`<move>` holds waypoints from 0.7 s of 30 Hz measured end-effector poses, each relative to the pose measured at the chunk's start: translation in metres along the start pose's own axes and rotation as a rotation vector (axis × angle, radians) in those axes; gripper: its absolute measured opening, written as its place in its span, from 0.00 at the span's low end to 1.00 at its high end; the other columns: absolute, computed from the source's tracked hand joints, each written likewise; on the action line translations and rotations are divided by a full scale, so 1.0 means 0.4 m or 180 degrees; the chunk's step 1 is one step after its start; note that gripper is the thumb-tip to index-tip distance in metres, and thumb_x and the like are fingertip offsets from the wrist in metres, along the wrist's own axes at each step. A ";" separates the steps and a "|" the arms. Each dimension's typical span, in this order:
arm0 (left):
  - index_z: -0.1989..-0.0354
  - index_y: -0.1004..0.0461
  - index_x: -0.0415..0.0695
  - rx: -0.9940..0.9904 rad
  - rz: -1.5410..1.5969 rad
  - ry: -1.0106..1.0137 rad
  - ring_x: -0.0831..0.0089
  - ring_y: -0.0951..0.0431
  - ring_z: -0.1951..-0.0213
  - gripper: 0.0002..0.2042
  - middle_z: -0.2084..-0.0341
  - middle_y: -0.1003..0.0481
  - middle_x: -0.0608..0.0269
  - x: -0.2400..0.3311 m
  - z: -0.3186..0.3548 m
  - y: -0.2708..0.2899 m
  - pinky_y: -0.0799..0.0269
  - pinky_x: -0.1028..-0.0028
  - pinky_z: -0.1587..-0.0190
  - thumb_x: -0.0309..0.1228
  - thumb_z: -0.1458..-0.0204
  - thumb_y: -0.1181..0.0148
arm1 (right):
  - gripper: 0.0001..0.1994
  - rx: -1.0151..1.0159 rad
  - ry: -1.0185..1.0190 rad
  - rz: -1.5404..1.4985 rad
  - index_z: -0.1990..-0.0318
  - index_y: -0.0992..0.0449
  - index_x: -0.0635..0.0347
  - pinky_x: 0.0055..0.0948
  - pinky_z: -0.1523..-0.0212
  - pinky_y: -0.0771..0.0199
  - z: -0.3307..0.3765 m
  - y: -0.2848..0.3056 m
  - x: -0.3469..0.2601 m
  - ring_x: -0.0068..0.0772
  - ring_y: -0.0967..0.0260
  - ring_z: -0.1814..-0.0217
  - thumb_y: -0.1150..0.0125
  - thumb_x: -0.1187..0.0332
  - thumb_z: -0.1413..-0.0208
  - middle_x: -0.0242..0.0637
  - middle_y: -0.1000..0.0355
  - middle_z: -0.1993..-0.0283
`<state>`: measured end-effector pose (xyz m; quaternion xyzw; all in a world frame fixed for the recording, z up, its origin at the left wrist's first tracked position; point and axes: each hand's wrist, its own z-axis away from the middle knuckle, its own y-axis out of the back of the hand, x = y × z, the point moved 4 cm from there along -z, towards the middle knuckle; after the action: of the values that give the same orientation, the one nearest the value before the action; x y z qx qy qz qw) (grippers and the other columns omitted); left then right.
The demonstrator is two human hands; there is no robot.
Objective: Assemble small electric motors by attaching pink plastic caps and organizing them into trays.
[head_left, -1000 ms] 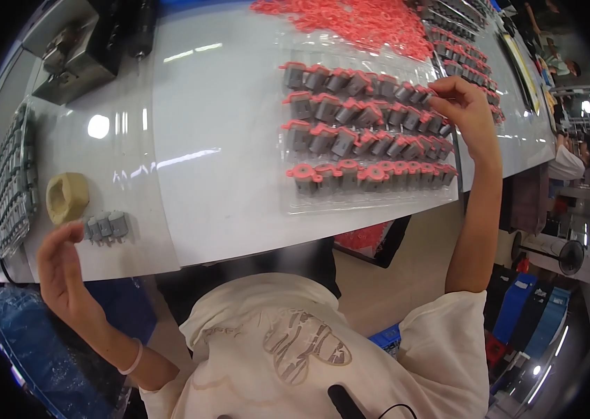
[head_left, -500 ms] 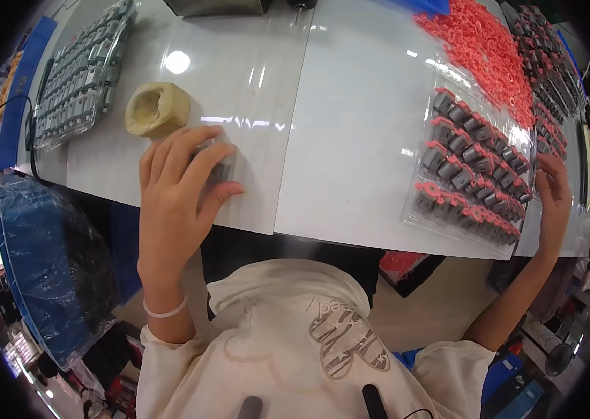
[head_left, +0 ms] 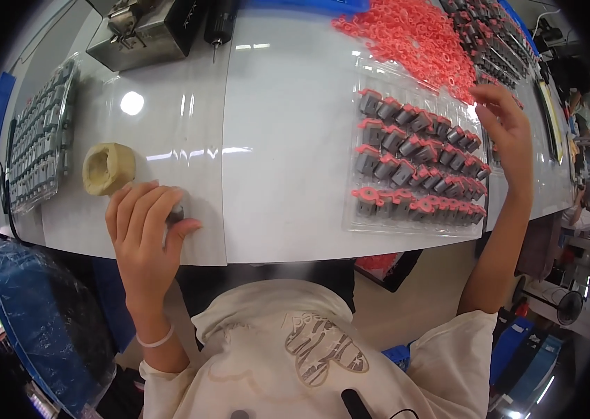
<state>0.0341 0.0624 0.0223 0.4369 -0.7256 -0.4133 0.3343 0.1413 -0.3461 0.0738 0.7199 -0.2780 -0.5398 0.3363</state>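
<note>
In the head view, a grey part (head_left: 176, 214) is lying between the left hand's (head_left: 143, 227) thumb and fingers, well away from the right; its axis and any grip I can't tell. The right hand (head_left: 508, 119), fingers parted, is hovering beside the clear tray (head_left: 406, 230). Lettering is showing on the shirt (head_left: 267, 335).

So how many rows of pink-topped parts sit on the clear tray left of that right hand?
4, all on the clear tray: far row, second row, third row, near row. Single parts may be hidden, crowded at right.
</note>
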 end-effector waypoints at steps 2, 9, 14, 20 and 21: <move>0.64 0.27 0.43 0.0100 -0.0013 -0.0112 0.64 0.29 0.58 0.17 0.67 0.27 0.63 0.007 -0.003 -0.002 0.39 0.62 0.49 0.35 0.64 0.36 | 0.10 -0.0064 -0.0016 0.0047 0.57 0.28 0.62 0.21 0.55 0.38 -0.042 -0.013 -0.004 0.19 0.36 0.58 0.47 0.72 0.48 0.29 0.31 0.58; 0.69 0.26 0.39 0.0453 -0.0026 -0.0618 0.65 0.24 0.63 0.10 0.69 0.25 0.59 0.035 -0.009 -0.010 0.28 0.67 0.58 0.27 0.60 0.36 | 0.09 -0.0322 0.0567 0.0360 0.62 0.26 0.62 0.22 0.62 0.35 -0.183 -0.107 -0.037 0.21 0.34 0.64 0.44 0.70 0.50 0.30 0.28 0.64; 0.70 0.26 0.39 0.0723 0.0058 -0.0765 0.64 0.23 0.63 0.09 0.71 0.25 0.57 0.034 -0.005 -0.007 0.26 0.69 0.62 0.22 0.62 0.35 | 0.09 -0.0470 0.0354 0.0957 0.66 0.26 0.63 0.26 0.65 0.35 -0.252 -0.184 -0.040 0.26 0.33 0.67 0.41 0.68 0.54 0.35 0.28 0.69; 0.66 0.27 0.37 0.1006 0.1082 -0.0244 0.62 0.23 0.66 0.12 0.62 0.28 0.52 0.035 0.033 0.008 0.24 0.71 0.67 0.20 0.62 0.35 | 0.10 -0.0102 0.0425 0.1312 0.70 0.27 0.65 0.29 0.67 0.34 -0.268 -0.196 -0.032 0.32 0.33 0.71 0.40 0.67 0.58 0.39 0.29 0.74; 0.63 0.29 0.36 0.0989 0.1939 0.0211 0.63 0.24 0.66 0.14 0.59 0.30 0.51 0.026 0.042 0.006 0.24 0.71 0.66 0.21 0.60 0.36 | 0.10 -0.0068 0.0360 0.1345 0.70 0.27 0.65 0.29 0.67 0.34 -0.267 -0.193 -0.024 0.32 0.33 0.72 0.40 0.67 0.58 0.38 0.29 0.74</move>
<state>0.0150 0.0588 0.0186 0.2591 -0.8658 -0.1646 0.3952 0.2447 -0.2712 0.0392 0.6712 -0.3977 -0.4189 0.4646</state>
